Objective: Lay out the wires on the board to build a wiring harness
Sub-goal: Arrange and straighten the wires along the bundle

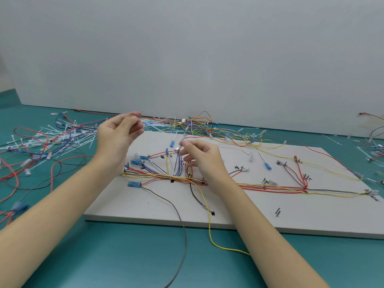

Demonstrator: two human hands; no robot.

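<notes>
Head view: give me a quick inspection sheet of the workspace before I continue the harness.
Surface: teal table.
Job's things: white board with routed wires.
Clutter: loose wires and white zip ties on the left.
Grippers: left hand raised, curled, blurred; right hand pinches a wire end.
Cables: yellow wire and grey wire trail off the board.
Surroundings: plain grey wall.

Single head-worn, wide-angle view, directed forward and downward from close above the table (124, 256); the board (259, 215) is seen at arm's reach, with a wall (187, 59) behind.
</notes>
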